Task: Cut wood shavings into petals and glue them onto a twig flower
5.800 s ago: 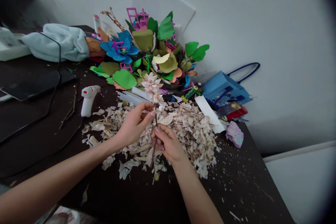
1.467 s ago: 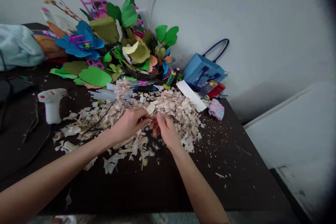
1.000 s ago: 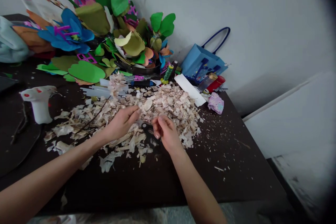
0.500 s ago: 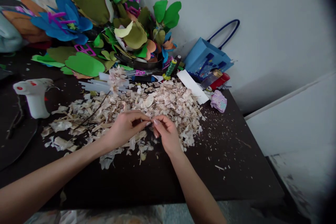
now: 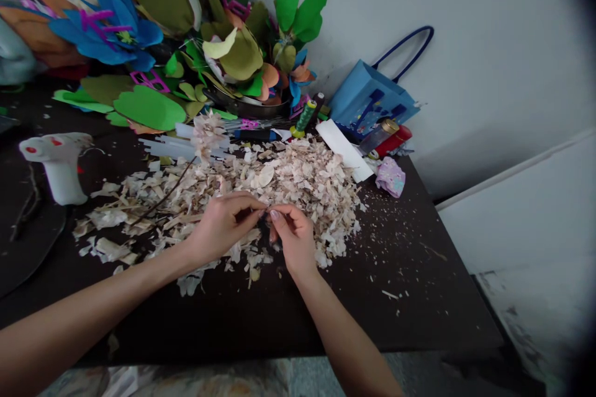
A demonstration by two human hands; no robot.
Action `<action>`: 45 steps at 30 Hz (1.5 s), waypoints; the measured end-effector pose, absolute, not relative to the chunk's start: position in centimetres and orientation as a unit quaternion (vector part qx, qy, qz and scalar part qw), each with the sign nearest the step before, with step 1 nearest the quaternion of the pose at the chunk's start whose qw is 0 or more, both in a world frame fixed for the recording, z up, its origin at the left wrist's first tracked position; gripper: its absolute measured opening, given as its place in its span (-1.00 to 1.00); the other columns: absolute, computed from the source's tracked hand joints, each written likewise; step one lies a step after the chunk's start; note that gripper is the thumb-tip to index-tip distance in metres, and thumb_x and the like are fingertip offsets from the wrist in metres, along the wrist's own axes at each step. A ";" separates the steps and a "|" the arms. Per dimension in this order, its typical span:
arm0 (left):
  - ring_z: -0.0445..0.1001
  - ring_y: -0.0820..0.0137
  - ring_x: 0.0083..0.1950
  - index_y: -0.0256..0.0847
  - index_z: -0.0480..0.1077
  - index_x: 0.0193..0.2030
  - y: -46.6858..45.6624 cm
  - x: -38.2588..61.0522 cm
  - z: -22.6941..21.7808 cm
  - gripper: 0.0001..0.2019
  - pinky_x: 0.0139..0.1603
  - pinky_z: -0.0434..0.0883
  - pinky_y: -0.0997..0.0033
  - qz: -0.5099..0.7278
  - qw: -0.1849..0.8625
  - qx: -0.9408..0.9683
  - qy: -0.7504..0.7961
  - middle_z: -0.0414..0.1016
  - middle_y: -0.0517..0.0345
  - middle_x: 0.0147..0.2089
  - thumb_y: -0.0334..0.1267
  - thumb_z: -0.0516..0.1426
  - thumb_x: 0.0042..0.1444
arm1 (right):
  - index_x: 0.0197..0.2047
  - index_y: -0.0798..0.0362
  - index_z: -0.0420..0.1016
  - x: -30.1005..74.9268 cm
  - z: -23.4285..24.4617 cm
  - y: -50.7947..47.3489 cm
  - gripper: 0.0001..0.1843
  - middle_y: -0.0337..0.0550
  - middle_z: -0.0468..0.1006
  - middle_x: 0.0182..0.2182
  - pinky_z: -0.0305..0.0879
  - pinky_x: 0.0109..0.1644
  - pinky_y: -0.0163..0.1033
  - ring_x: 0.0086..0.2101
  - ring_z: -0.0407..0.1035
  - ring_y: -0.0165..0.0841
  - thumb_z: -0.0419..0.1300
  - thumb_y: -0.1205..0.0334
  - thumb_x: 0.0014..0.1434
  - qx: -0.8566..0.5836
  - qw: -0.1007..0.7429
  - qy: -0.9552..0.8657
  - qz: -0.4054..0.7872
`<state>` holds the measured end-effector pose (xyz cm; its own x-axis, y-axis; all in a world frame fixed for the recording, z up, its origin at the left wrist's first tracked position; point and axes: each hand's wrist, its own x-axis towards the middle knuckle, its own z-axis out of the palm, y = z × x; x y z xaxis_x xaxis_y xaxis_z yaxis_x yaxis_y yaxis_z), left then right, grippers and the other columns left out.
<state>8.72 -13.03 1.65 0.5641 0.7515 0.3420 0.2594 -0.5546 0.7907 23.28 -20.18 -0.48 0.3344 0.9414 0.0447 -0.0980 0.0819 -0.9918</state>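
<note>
Left hand (image 5: pixel 222 223) and right hand (image 5: pixel 292 237) pinch narrow at the fingertips, held item too small to tell, over the wood shavings (image 5: pixel 298 183) on the desk (image 5: pixel 419 304). Shavings look light, brittle: take singly, by the thicker edge.

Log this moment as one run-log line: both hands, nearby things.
left hand: pinching something too small to tell | right hand: fingertips meeting left hand's | beneath: pale wood shavings | nearby: hot glue gun
</note>
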 end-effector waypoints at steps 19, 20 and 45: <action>0.21 0.55 -0.61 -0.27 0.50 -0.30 -12.7 8.9 1.8 -0.81 -0.64 0.15 0.57 0.276 0.609 0.670 0.322 0.41 0.24 -0.56 -0.17 0.17 0.16 | -0.40 0.03 0.43 22.9 -0.8 -19.7 -0.76 -0.38 0.32 -0.53 -0.02 -0.61 -0.40 -0.69 0.06 -0.62 0.37 0.08 0.02 -0.372 0.638 -0.224 0.636; 0.19 0.56 -0.62 -0.28 0.50 -0.30 -12.7 8.9 1.9 -0.80 -0.65 0.13 0.57 0.268 0.618 0.663 0.326 0.39 0.26 -0.58 -0.17 0.17 0.16 | -0.40 0.03 0.42 22.9 -0.8 -19.7 -0.75 -0.39 0.31 -0.52 -0.02 -0.61 -0.40 -0.68 0.06 -0.62 0.37 0.08 0.02 -0.374 0.637 -0.226 0.634; 0.14 0.57 -0.61 -0.27 0.49 -0.34 -12.7 8.7 2.0 -0.76 -0.63 0.10 0.58 0.235 0.651 0.647 0.322 0.26 0.30 -0.63 -0.11 0.19 0.14 | -0.32 -0.04 0.37 23.4 -1.6 -20.0 -0.73 -0.38 0.30 -0.56 0.02 -0.55 -0.36 -0.65 0.11 -0.53 0.27 -0.04 0.15 -0.423 0.622 -0.370 0.546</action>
<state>8.70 -12.71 2.00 0.6830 0.7213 -0.1152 0.1106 0.0537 0.9924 23.41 -19.95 -1.55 0.1312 0.9914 -0.0026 -0.3654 0.0459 -0.9297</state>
